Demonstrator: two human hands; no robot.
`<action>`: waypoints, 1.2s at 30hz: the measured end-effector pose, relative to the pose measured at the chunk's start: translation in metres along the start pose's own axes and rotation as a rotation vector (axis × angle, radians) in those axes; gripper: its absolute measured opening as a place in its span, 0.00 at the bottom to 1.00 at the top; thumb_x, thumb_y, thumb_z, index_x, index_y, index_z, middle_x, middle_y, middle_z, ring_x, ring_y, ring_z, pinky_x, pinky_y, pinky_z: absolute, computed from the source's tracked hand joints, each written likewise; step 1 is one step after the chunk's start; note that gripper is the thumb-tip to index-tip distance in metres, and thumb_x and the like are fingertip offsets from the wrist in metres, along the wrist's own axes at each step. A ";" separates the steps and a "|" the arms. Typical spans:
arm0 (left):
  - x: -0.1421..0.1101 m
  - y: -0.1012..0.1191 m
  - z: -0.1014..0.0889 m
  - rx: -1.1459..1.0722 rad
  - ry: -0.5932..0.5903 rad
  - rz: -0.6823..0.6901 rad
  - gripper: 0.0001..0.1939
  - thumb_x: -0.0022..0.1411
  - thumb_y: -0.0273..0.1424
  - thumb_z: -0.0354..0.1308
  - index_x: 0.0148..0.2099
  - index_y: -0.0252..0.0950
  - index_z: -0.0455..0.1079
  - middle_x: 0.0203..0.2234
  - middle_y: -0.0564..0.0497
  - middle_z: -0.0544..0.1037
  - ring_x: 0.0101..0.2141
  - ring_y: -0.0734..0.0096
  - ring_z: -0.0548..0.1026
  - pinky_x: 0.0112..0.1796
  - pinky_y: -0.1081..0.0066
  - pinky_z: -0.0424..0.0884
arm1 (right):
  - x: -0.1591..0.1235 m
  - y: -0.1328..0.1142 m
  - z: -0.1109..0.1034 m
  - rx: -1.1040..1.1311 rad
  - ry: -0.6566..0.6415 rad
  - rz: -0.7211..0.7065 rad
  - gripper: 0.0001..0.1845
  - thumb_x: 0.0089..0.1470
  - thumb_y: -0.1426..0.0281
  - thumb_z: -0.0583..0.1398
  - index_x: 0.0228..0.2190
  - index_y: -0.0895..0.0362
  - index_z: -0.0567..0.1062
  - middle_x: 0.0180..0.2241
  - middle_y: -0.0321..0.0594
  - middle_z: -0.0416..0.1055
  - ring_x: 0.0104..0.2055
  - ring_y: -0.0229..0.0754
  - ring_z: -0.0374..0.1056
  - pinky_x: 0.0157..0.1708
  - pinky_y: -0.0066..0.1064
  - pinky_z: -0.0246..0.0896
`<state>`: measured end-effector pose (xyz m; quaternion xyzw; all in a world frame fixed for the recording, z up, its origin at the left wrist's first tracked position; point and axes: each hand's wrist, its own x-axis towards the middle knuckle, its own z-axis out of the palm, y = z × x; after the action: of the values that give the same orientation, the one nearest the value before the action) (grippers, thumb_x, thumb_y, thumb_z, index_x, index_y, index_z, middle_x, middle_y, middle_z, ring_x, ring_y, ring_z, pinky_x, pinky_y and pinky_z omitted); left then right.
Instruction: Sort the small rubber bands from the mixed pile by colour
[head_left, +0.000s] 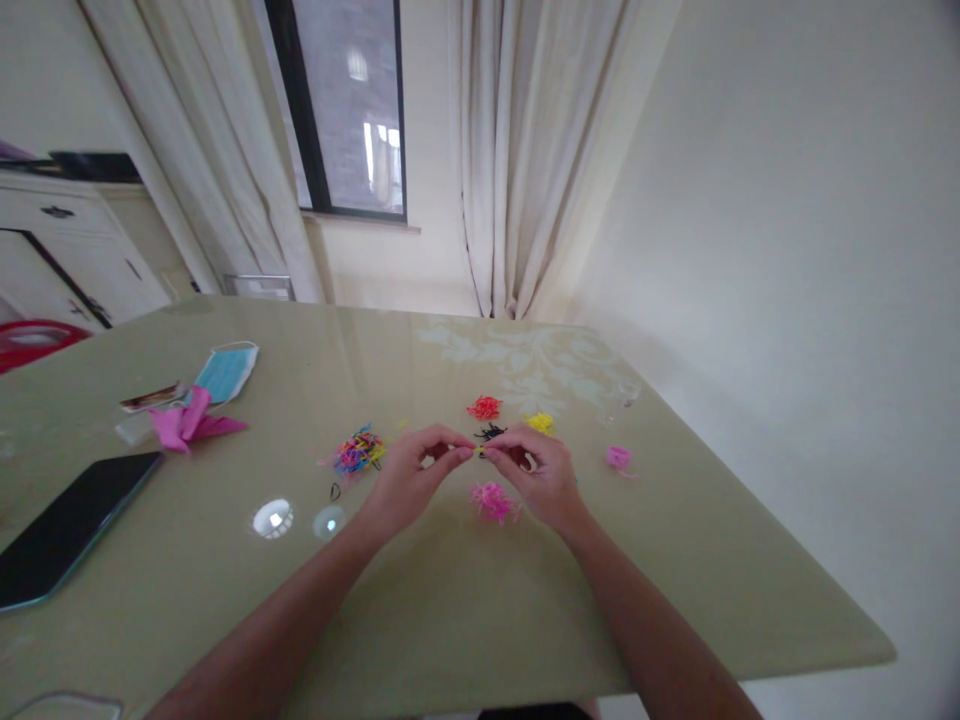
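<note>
My left hand [416, 475] and my right hand [536, 475] meet fingertip to fingertip above the table, both closed in a pinch. Between them shows a bit of a small yellow rubber band [480, 449]. Behind the fingers lie a red pile [484, 407] and a partly hidden black pile [491, 432] of little rubber bands. A yellow pile [540, 422] sits just past my right hand, and a pink pile [493, 502] lies below the fingertips. To the left of my left hand is a mixed-colour pile [358, 452] of bands.
The glossy table [420, 620] also holds a black phone [71, 525], a pink folded paper shape [191, 422] and a blue face mask [226, 374] at the left. A small pink bundle [619, 458] lies to the right. A white wall [810, 300] borders the table's right side.
</note>
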<state>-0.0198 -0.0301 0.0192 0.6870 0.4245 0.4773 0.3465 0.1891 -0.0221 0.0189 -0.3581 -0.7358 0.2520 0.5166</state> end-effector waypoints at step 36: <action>0.020 -0.060 -0.040 0.811 -0.067 -0.153 0.18 0.69 0.25 0.49 0.46 0.36 0.82 0.46 0.42 0.84 0.47 0.56 0.81 0.51 0.61 0.73 | 0.019 0.083 -0.061 -0.658 0.165 0.334 0.12 0.56 0.65 0.60 0.30 0.56 0.83 0.30 0.46 0.80 0.29 0.45 0.70 0.33 0.34 0.60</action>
<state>-0.0691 0.0151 -0.0139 0.7494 0.6166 0.2215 0.0956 0.2649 0.0438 -0.0110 -0.6389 -0.6648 0.0531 0.3833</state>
